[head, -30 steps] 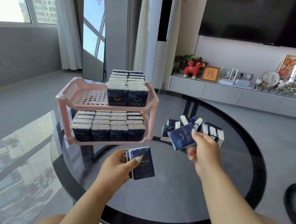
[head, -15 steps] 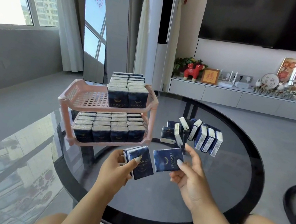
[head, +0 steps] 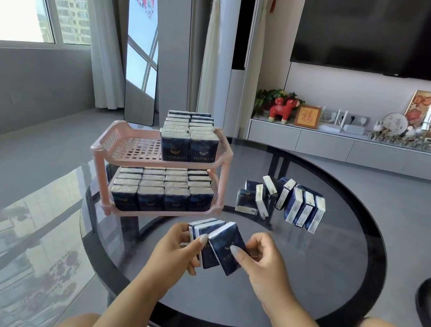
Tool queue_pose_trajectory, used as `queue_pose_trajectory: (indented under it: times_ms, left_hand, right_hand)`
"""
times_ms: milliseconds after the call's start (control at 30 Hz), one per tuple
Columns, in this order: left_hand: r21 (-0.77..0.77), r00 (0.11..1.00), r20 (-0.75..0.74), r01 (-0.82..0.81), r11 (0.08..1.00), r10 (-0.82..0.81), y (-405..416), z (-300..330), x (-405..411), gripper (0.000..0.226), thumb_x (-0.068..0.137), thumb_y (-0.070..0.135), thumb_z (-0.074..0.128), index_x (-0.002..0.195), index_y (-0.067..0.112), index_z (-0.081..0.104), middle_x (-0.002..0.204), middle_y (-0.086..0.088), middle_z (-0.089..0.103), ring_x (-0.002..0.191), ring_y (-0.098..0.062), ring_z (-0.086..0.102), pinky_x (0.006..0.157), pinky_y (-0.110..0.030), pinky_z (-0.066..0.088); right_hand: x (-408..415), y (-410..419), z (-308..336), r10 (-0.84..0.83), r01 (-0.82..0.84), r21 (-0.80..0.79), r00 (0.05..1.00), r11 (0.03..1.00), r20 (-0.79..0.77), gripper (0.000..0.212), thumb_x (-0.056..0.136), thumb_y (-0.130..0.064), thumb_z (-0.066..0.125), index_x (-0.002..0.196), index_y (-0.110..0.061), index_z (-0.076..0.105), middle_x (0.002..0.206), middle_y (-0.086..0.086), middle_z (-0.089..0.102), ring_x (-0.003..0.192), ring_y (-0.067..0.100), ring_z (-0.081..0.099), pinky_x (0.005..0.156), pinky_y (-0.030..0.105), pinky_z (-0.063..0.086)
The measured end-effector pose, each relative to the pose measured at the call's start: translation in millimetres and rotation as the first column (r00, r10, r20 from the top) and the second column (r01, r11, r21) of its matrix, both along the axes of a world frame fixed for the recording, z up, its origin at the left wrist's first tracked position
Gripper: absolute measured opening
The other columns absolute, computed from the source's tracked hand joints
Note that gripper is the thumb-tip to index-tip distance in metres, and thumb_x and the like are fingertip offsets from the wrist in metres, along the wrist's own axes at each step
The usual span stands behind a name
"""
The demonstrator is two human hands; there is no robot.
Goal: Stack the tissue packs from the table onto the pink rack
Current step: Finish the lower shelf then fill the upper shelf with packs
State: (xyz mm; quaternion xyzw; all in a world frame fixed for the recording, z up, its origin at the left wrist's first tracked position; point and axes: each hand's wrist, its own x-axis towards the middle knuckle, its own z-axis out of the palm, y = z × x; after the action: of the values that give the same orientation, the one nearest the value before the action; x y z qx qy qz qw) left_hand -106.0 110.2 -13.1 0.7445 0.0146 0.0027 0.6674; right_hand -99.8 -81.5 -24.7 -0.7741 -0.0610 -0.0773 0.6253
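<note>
My left hand (head: pixel 178 247) curls round a small fan of tissue packs (head: pixel 206 242), thumb pressed across their dark fronts. My right hand (head: pixel 263 263) pinches the rightmost pack (head: pixel 225 247) of that fan, thumb on its face, fingers bent behind it. Both hands hover over the round glass table (head: pixel 333 265). Just beyond stands the pink rack (head: pixel 127 147), its lower shelf full, its upper shelf half filled. More packs (head: pixel 294 206) stand loosely on the table to the rack's right.
</note>
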Motion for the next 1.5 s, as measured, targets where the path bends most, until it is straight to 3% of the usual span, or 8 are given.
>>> queue_pose_trajectory:
  times_ms: [167,367,600,900,1133,1267,1400,1500]
  left_hand:
    - [-0.040,0.998,0.025,0.054,0.998,-0.053,0,1,-2,0.060,0.075,0.048,0.073,0.121,0.016,0.052,0.100,-0.008,0.063,0.067,-0.017,0.061,0.057,-0.033,0.051]
    - [0.081,0.995,0.089,0.030,0.996,-0.038,-7,-2,-3,0.062,0.068,0.023,0.088,0.119,0.025,0.052,0.101,0.011,0.066,0.066,-0.004,0.063,0.065,-0.026,0.054]
    - [0.204,0.983,0.180,0.007,0.979,-0.044,-5,1,-6,0.066,0.061,0.033,0.084,0.118,0.029,0.052,0.100,0.008,0.065,0.066,-0.002,0.050,0.064,-0.023,0.050]
    - [0.258,0.982,0.161,0.058,0.964,-0.102,2,6,-12,0.065,0.067,0.016,0.087,0.119,0.031,0.051,0.101,0.013,0.067,0.077,0.003,0.062,0.065,-0.015,0.050]
    - [0.252,0.991,0.132,0.002,0.968,-0.036,5,-2,-6,0.062,0.059,0.023,0.091,0.108,0.032,0.055,0.094,0.008,0.070,0.085,-0.013,0.067,0.072,-0.033,0.060]
    - [0.240,0.993,0.109,0.025,0.970,-0.052,8,-4,-4,0.061,0.060,0.017,0.091,0.107,0.028,0.055,0.093,0.008,0.071,0.086,-0.010,0.068,0.068,-0.027,0.058]
    - [0.238,0.989,0.149,-0.019,0.971,-0.017,9,-4,-6,0.059,0.059,0.016,0.091,0.105,0.030,0.056,0.091,0.010,0.072,0.084,-0.006,0.068,0.068,-0.025,0.057]
    - [0.196,0.986,0.167,-0.046,0.979,0.013,13,1,-7,0.058,0.058,0.012,0.090,0.104,0.029,0.057,0.092,0.008,0.072,0.085,-0.004,0.068,0.068,-0.021,0.053]
  right_hand:
    - [2,6,-3,0.024,-0.019,-0.147,0.999,0.989,0.030,0.033,0.077,-0.029,0.076,0.072,-0.016,0.047,0.063,-0.008,0.048,0.058,0.008,0.043,0.058,0.026,0.038]
    - [-5,7,2,0.099,-0.097,-0.129,0.995,0.987,0.015,0.034,0.086,-0.041,0.063,0.068,-0.019,0.043,0.057,-0.014,0.043,0.055,0.001,0.037,0.057,0.018,0.033]
    - [-7,11,2,0.266,-0.251,-0.292,0.964,0.923,0.013,0.069,0.080,-0.079,0.027,0.133,-0.037,0.041,0.128,-0.021,0.054,0.119,-0.004,0.047,0.101,0.027,0.039]
    - [-6,15,-1,0.405,-0.272,-0.607,0.910,0.746,0.090,0.059,0.088,-0.073,0.013,0.137,-0.047,0.031,0.130,-0.019,0.052,0.121,0.004,0.046,0.103,0.036,0.037]
    - [-9,17,0,0.401,-0.258,-0.651,0.913,0.714,0.079,0.069,0.084,-0.077,0.006,0.136,-0.042,0.033,0.132,-0.016,0.050,0.123,0.006,0.043,0.106,0.030,0.030]
    - [-13,16,4,0.424,-0.282,-0.664,0.904,0.693,0.057,0.083,0.079,-0.079,0.002,0.134,-0.031,0.042,0.129,-0.009,0.054,0.120,0.008,0.045,0.101,0.020,0.029]
    - [-11,16,1,0.412,-0.305,-0.565,0.908,0.767,0.069,0.066,0.088,-0.072,0.008,0.126,-0.036,0.049,0.118,-0.011,0.060,0.112,0.006,0.052,0.097,0.031,0.040]
    - [-8,17,7,0.385,-0.341,-0.449,0.923,0.826,0.007,0.049,0.094,-0.063,0.015,0.126,-0.046,0.048,0.124,-0.019,0.059,0.117,-0.003,0.049,0.098,0.019,0.038]
